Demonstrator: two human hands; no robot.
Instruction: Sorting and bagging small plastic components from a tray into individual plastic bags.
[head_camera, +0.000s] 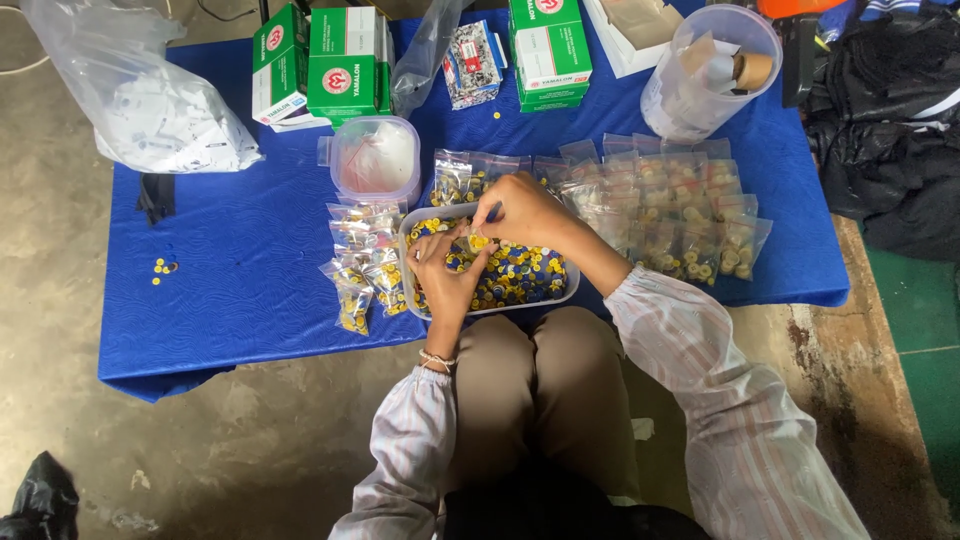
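A small clear bag (470, 240) sits between both hands, directly above the clear plastic tray (572, 290) that is full of small yellow and blue caps (520, 275). The bag is partly hidden by fingers, so its long axis I cannot tell for sure; it seems to run across, from one hand to the other. The left hand (448, 275) comes from below and its fingers are closed around the lower left part of the bag. The right hand (525, 210) comes from above and to the right, and its fingertips pinch the bag's upper edge. Both hands touch the bag, so neither one is nearer. The caps lie just under the hands, nearest to the left one. To the left of the tray lie filled small bags (362, 262) on the blue mat (230, 270), and to the right there is a bigger row of filled bags (680, 215). Behind the tray stands a lidded clear box (375, 160). Farther back are green and white cartons (345, 60) and a tall clear container (705, 75).
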